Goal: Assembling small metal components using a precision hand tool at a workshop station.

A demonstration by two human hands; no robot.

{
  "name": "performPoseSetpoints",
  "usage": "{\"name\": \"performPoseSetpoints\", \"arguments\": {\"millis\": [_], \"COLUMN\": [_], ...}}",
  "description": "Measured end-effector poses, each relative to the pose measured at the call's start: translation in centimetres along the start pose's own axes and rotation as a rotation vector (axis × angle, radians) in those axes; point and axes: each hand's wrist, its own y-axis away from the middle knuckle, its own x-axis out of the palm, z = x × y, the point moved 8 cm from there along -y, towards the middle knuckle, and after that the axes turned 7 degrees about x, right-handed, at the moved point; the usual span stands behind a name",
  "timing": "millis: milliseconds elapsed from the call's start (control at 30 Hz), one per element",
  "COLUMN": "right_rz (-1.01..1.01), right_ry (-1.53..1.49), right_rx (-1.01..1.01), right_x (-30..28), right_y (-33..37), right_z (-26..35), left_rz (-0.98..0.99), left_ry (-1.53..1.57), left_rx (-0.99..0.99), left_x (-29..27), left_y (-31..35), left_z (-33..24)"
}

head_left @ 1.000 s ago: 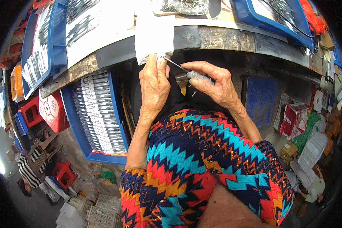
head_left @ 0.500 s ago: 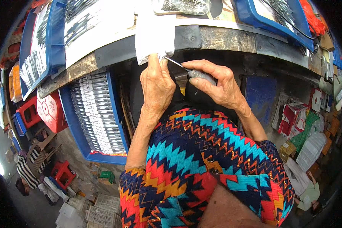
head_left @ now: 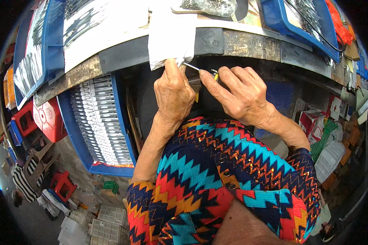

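Note:
At the near edge of the table, a white cloth [head_left: 171, 38] hangs over the rim. My left hand [head_left: 173, 92] is closed on its lower end, thumb and finger pinching it; any small part inside the pinch is hidden. My right hand [head_left: 243, 92] is closed around what looks like a screwdriver [head_left: 191, 66], its thin metal shaft pointing left. The shaft's tip reaches the bunched cloth at my left fingertips. My right fingers cover most of the handle, and a bit of yellow shows beside them.
A blue tray [head_left: 133, 157] of rows of black-and-white slim pieces stands below the table at left. More blue trays [head_left: 53, 61] sit on the tabletop at both sides. A clear bag [head_left: 208, 7] of small dark parts lies behind the cloth. Red stools [head_left: 63, 183] stand at lower left.
My right hand has turned over, knuckles now up, and its fingers have shifted on the screwdriver, covering the grey handle seen before. My left hand keeps its pinch on the cloth.

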Motion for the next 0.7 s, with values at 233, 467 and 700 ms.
{"name": "performPoseSetpoints", "arguments": {"millis": [233,467,700], "right_rz": [0.142,0.148,0.458], "right_ry": [-0.192,-0.814,-2.445], "right_rx": [0.049,0.418,1.361], "right_x": [1.2,2.5,8.4], "right_y": [0.2,0.2,4.6], "right_z": [-0.4,-2.9,-1.5], "left_rz": [-0.018,-0.041,-0.072], "left_ry": [-0.016,-0.046,-0.14], "left_rx": [0.035,0.053,0.098], "left_x": [0.1,0.1,-0.4], "left_y": [-0.2,-0.3,-0.5], "left_z": [0.3,0.4,0.1]}}
